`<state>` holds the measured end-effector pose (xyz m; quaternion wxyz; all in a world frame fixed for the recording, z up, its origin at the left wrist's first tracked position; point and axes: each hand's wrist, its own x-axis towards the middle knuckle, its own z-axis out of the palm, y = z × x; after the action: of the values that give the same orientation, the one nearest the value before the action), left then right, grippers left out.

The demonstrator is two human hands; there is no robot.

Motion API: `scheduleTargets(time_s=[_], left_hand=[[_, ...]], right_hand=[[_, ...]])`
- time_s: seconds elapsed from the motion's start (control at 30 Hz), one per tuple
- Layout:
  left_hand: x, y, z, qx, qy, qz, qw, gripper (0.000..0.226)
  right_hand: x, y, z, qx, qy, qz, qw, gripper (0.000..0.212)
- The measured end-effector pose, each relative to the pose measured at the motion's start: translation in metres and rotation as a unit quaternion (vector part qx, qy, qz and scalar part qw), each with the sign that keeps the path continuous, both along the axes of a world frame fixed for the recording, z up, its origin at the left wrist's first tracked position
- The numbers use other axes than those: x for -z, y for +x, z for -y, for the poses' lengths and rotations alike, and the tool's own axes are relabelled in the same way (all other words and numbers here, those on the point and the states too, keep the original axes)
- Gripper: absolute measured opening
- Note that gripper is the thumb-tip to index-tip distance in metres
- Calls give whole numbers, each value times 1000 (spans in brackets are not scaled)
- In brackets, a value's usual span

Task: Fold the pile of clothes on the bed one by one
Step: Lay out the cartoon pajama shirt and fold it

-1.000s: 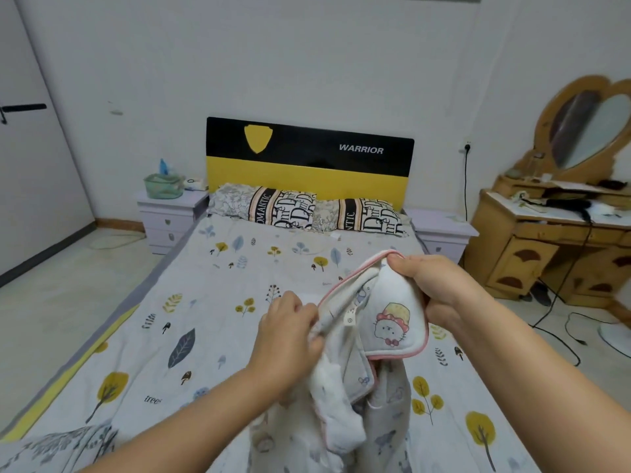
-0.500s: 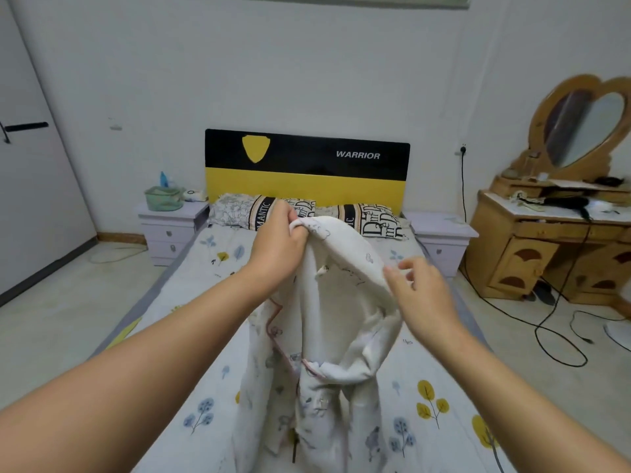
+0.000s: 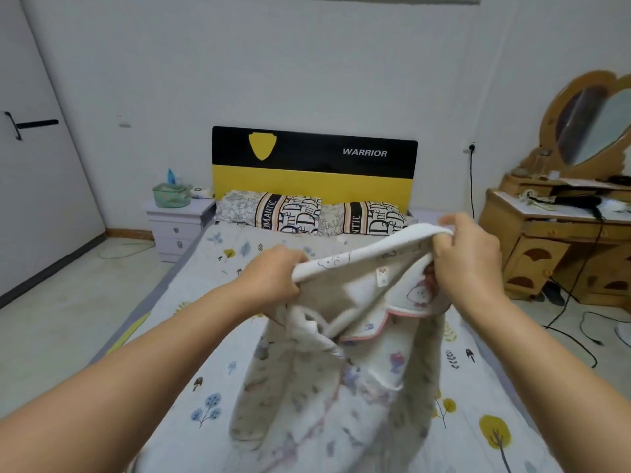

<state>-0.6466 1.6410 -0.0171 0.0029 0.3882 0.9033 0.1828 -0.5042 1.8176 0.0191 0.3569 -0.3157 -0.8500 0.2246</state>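
Observation:
A white printed garment [image 3: 345,377] with a pink-trimmed collar and a small cartoon patch hangs in the air over the bed [image 3: 222,336]. My left hand [image 3: 273,278] grips its top edge on the left. My right hand [image 3: 467,261] grips the same edge on the right, held a little higher. The cloth is stretched between both hands and its lower part drapes down toward the patterned sheet. The rest of the pile is out of view.
Two patterned pillows [image 3: 290,216] lie against the black and yellow headboard [image 3: 314,165]. A white nightstand [image 3: 177,227] with a green basket stands at the left. A wooden dressing table [image 3: 563,240] with a mirror stands at the right, cables on the floor beside it.
My hands have spread apart along the garment's top edge. The left hand dropped lower, the right hand rose and took hold of the cloth, and the garment has opened out wider.

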Motion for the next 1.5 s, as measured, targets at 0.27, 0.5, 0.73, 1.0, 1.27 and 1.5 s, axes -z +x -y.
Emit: scheduleTargets(time_s=[0.27,0.5,0.73,1.0,1.27,1.5], left_hand=[[13,-10,6,-77,121,278,950,28],[4,-12,-7,-27,230,377,897,20],[-11,-27,15,169,114,506,838,25],[-5,-36,8,2,114,206,972,18],[3,-24,5,-59,195,190,960,36],[-1,-6,20,-60,200,217,954,25]], right_hand=[[3,9,-14,-23,34,108,993,31],[18,25,-28,-56,54,296,952,7],[48,41,-56,-144,-188,176,956,11],[70,30,-47,-177,-357,116,910,36],[64,45,-64,-350,-471,290,756,66],[72,55,-74,-237,-344,130,899,14]])
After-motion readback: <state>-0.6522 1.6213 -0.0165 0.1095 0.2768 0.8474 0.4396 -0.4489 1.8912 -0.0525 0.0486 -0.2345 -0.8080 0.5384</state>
